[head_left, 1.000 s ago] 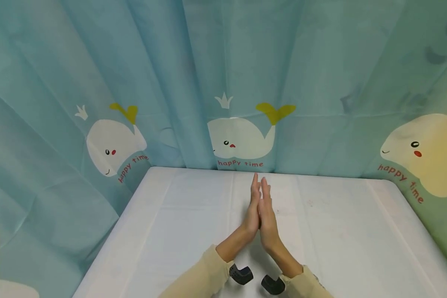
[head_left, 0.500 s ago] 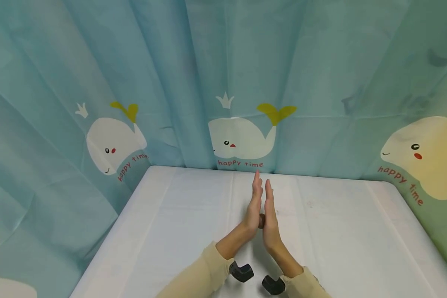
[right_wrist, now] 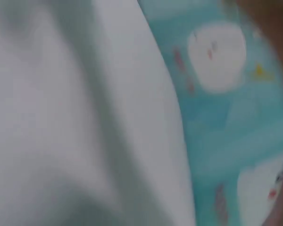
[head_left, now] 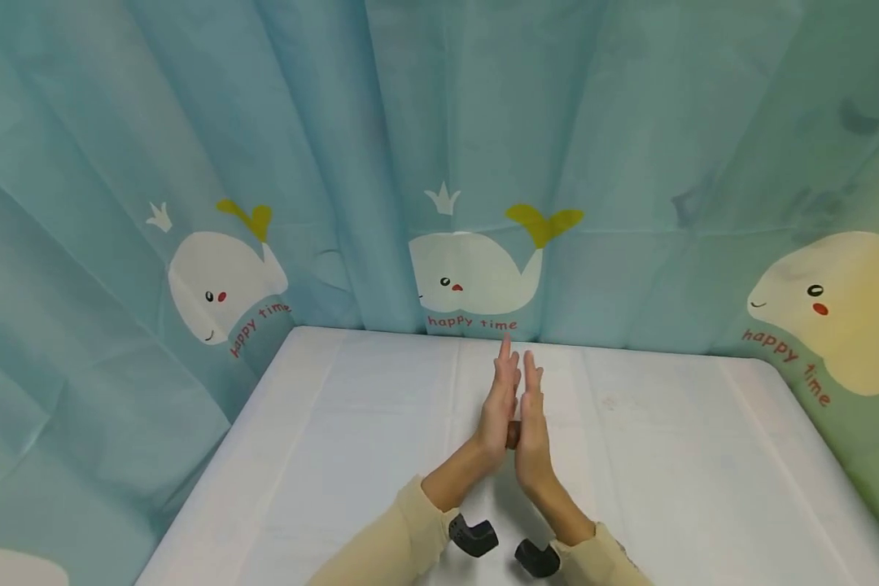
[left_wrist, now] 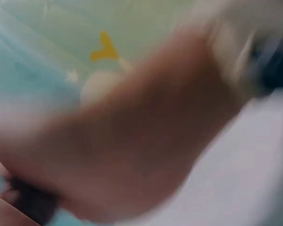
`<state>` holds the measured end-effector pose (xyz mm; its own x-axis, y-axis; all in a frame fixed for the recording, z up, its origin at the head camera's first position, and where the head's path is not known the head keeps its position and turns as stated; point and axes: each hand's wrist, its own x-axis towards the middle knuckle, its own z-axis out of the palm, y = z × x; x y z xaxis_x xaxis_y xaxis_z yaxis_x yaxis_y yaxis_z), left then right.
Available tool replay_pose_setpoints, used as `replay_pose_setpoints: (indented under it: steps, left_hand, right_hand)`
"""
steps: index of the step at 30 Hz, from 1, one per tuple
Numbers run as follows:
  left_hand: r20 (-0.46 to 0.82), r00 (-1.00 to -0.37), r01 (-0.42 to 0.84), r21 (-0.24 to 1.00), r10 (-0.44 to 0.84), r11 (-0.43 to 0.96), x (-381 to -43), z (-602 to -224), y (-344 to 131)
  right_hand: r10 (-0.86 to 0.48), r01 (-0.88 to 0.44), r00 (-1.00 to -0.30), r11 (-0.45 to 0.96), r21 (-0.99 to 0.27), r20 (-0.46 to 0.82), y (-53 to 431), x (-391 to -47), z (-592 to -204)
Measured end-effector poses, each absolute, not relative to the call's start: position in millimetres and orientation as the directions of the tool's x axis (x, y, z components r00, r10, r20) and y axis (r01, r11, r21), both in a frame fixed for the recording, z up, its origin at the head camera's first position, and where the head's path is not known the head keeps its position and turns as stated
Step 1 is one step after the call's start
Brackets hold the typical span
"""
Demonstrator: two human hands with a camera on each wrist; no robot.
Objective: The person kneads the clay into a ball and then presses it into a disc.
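Observation:
In the head view my left hand [head_left: 494, 415] and right hand [head_left: 533, 439] stand palm to palm over the white table, fingers straight and pointing away from me. Pressed between the palms is a small dark brown lump [head_left: 513, 435], rounded and smooth-looking. Its edge shows near the heels of the hands; the rest is hidden by the palms. The left wrist view has the same brown lump [left_wrist: 35, 202] at lower left, beside the blurred left hand [left_wrist: 118, 155]. Only a blurred edge of the right hand [right_wrist: 276, 28] enters the right wrist view.
A white-covered table [head_left: 366, 423] lies under both forearms. Behind it and along its sides hangs a blue-green curtain [head_left: 630, 163] printed with white whales. Black curved wrist pieces [head_left: 473, 537] stick out below the beige sleeves [head_left: 403, 533].
The palms have parted slightly, and more of the brown lump shows between them. The left fingertips have slid a little farther forward than the right ones. The forearms stay nearly in place.

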<state>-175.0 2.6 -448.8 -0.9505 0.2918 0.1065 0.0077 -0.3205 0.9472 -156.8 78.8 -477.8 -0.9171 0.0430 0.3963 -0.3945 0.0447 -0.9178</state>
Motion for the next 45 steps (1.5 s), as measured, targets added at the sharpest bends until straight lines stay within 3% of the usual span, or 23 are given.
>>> replay_pose_setpoints:
  steps: [4,11,19,28,36,41,45]
  left_hand:
    - [0.100,-0.959,0.028,0.965,0.265,-0.262,-179.1,-460.2,2.4]
    - [0.129,-0.942,0.014,0.937,0.311,-0.348,-159.7,-456.5,0.7]
    - [0.185,-0.957,0.130,0.962,0.223,-0.239,-181.9,-464.2,-4.9]
    - [0.137,-0.938,0.011,0.930,0.318,-0.366,-161.9,-453.0,1.7]
    - [0.189,-0.958,0.140,0.965,0.217,-0.223,-183.6,-465.7,-5.8]
    - [0.205,-0.928,0.128,0.960,0.311,-0.249,-167.9,-467.2,2.4]
    - [0.242,-0.918,0.146,0.942,0.313,-0.301,-160.5,-452.8,5.4]
  right_hand:
    - [-0.009,-0.429,-0.903,0.073,-0.900,0.430,70.4,-148.6,-465.3]
    - [0.059,-0.359,-0.930,0.062,-0.931,0.363,87.0,-176.9,-466.5]
    - [-0.049,-0.408,-0.913,0.087,-0.909,0.405,65.2,-146.7,-465.3]
    - [0.054,-0.335,-0.938,0.101,-0.937,0.341,88.4,-178.6,-457.8]
    - [-0.066,-0.319,-0.946,0.006,-0.948,0.318,65.8,-146.0,-466.5]
    - [0.020,-0.333,-0.943,0.007,-0.943,0.333,81.6,-165.5,-454.7]
    - [0.045,-0.298,-0.953,0.016,-0.954,0.299,92.4,-179.7,-462.5]
